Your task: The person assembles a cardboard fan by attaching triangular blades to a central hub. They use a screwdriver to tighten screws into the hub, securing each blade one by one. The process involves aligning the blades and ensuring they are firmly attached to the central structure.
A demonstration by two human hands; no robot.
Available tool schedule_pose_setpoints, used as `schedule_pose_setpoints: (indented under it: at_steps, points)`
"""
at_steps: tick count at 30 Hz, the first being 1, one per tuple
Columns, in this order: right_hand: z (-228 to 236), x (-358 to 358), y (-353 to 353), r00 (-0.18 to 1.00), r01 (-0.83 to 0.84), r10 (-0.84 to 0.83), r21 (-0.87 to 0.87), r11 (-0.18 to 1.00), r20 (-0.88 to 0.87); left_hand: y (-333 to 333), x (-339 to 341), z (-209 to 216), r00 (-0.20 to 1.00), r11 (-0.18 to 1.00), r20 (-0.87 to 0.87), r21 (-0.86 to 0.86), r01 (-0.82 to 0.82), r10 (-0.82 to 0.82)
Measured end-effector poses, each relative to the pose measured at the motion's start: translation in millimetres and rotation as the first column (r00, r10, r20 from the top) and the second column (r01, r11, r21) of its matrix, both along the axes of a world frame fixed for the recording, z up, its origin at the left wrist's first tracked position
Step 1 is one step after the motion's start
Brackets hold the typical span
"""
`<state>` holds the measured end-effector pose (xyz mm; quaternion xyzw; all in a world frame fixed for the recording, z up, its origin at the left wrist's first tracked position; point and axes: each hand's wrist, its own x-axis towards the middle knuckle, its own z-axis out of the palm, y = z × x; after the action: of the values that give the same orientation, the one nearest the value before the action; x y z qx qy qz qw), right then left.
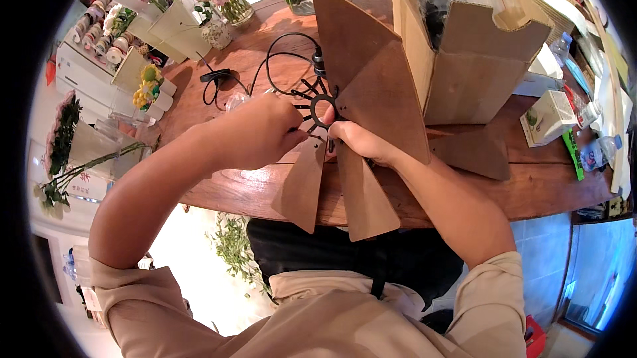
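Wooden bench [551, 192] in a cluttered rm, flowers in vases [166, 26] far left, open cardboard box [471, 72] far right, small white carton [547, 119] & plastic bottles [607, 145] at right. Black ring hub [314, 112] w/ thin radiating arms is held over bench approx. mid, betw. both hands. Large brown blades [381, 79] fan out from its right side; 2 narrower blades [365, 199] point to near side; another brown blade [470, 152] shows lower at right, partly hidden, can't tell if attached. L hand [259, 132] at hub's left: fingers bent & pinched tog. by base of the near-left blade; can't tell if they grip anything small. R hand [365, 140] at hub's near right: thumb through ring, fingers gripping hub, partly hidden. Black cord [269, 59] loops on bench beyond L hand, black socket [318, 61] just far of hub.
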<state>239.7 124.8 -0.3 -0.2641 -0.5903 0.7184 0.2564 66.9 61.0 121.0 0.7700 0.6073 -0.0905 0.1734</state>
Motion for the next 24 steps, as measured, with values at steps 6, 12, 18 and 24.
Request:
schedule_pose_setpoints:
  at_steps: [6, 12, 18, 24]
  points:
    - [-27.0, -10.5, 7.4, 0.999, 0.044, -0.037, 0.198, 0.979, -0.036, 4.2, -8.8, -10.5, 0.822, 0.778, -0.108, 0.275, 0.565, -0.558]
    - [-23.3, -11.6, -4.2, 0.998, 0.000, 0.010, 0.156, 0.988, -0.060, 5.5, 0.2, -11.7, 0.992, 0.992, 0.037, 0.038, 0.123, -0.125]
    - [-34.7, -13.9, 3.1, 0.990, -0.049, 0.059, 0.086, 0.995, -0.124, -0.9, -12.7, -20.2, 0.652, 0.644, -0.361, 0.162, 0.748, -0.667]
    - [-21.6, -10.4, 3.0, 0.994, -0.020, 0.048, 0.271, 0.962, -0.100, 0.9, -7.4, -11.0, 0.980, 0.980, 0.023, 0.007, 0.199, -0.199]
